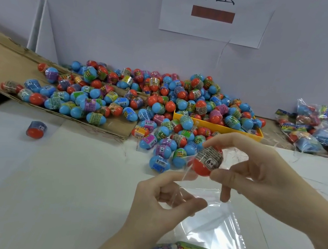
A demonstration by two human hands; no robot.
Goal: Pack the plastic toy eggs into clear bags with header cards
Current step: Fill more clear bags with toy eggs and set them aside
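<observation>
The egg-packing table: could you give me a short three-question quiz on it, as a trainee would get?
1. True or false: the right hand pinches an egg with its orange end pointing down.
2. What does the left hand hold?
A. the clear bag's mouth
B. scissors
C. the yellow tray
3. Fill in: one stray egg lies alone on the white table, to the ____ of the pile.

Key: 1 true; 2 A; 3 left.

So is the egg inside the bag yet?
Not yet. The right hand holds the egg just above the clear bag, whose mouth the left hand pinches.
</observation>
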